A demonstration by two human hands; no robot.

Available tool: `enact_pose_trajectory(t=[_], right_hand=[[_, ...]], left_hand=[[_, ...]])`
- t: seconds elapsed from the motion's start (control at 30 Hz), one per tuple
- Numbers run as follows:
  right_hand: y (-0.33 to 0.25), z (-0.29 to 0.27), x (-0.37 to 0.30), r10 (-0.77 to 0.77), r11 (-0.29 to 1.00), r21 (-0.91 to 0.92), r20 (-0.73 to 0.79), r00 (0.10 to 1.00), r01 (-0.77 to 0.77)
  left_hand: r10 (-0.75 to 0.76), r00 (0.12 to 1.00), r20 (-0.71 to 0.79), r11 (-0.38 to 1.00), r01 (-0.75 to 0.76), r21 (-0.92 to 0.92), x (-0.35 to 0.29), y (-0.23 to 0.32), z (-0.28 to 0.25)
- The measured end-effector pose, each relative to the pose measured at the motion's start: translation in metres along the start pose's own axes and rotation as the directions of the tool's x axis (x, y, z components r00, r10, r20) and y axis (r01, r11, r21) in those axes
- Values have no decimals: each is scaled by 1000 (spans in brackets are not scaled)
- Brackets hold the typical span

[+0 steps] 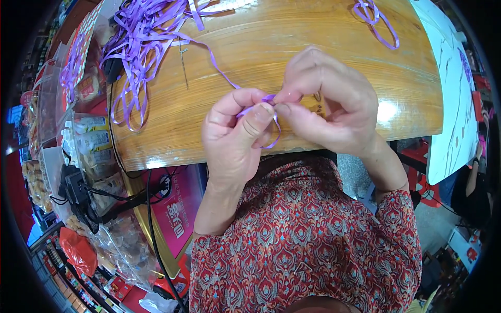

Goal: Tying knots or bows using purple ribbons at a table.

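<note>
Both my hands meet above the near part of a wooden table [209, 151]. Between thumb and fingers, my left hand [235, 130] pinches a narrow purple ribbon [275, 136], which hangs in a small loop below the fingertips. My right hand [334, 99] pinches the same ribbon at a short folded or knotted bit; the fingertips hide its exact form. From my left hand the strand runs up and left to a tangled heap of purple ribbon [143, 41]. A thin metal hook tool [183, 65] lies on the table beside the heap.
At the far right of the table lies another purple ribbon loop [389, 36]. Small brown bits [319, 108] sit beneath my right hand. A white marbled table [449, 99] adjoins on the right. Packaged goods [94, 135], black cables [78, 190] and a red bag [78, 251] crowd the left.
</note>
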State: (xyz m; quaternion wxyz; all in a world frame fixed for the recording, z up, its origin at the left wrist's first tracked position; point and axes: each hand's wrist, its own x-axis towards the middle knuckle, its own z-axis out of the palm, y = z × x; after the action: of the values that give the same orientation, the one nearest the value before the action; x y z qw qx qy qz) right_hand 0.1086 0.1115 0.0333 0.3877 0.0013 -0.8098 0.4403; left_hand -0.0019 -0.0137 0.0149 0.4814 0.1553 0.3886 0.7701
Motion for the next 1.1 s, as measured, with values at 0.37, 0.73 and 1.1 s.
enact_pose_trajectory(t=[0.37,0.73,1.1], right_hand=[[3,-5,-15,379,812,487,-20,925,-323],[5,-21,-17,128,992,20,-52,990,-127],[-9,-32,-2,-323,701,-553,319,891,451]], left_hand=[[120,991,58,952,-131,278,-6,5,7],[116,990,74,974,-128,185,-3,3,8],[200,972,122,862,-234,449,-6,3,14]])
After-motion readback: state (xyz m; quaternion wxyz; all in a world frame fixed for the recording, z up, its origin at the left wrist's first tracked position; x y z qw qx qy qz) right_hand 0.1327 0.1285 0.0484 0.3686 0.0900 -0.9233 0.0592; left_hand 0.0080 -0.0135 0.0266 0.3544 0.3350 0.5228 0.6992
